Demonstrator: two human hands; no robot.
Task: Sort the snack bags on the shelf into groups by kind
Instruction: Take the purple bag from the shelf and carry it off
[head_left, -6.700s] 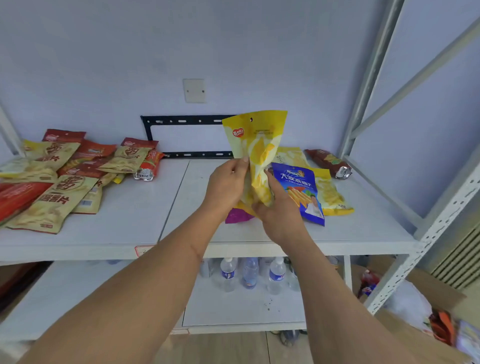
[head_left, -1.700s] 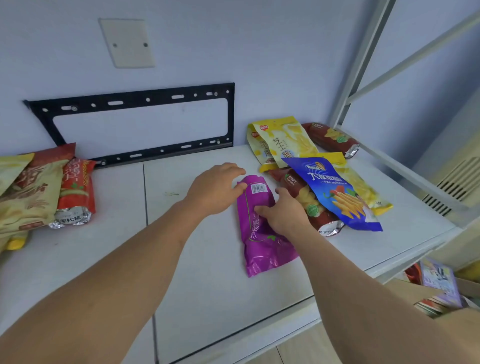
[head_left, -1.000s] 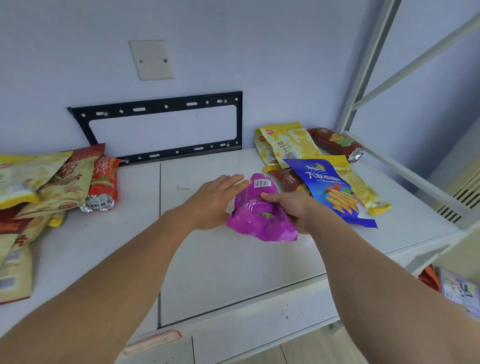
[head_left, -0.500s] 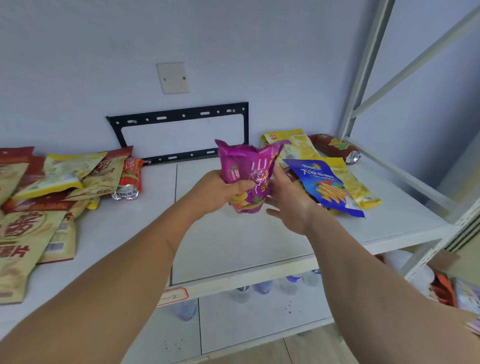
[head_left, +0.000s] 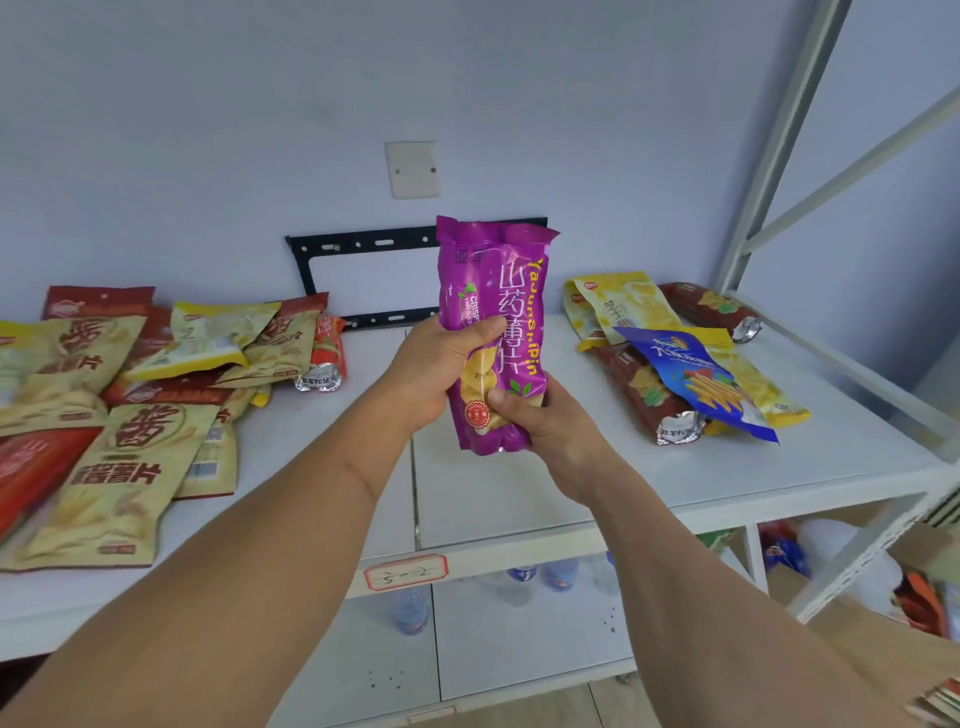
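Purple foil bag (head_left: 493, 332) is upright in mid-air over the middle of the shelf (head_left: 519, 499): left hand (head_left: 441, 364) curled round its middle, right hand (head_left: 540, 421) pinching the lower end, both grips closed on it. It looks light and crinkly, puffed with air, slick film, probably brittle crisps inside, so hold by the sealed ends or cradle it loosely, don't squeeze the belly. Outward: red/tan bags (head_left: 119, 405) piled left, yellow bags (head_left: 623, 306), blue bag (head_left: 696, 379) and brown bag (head_left: 649, 395) right.
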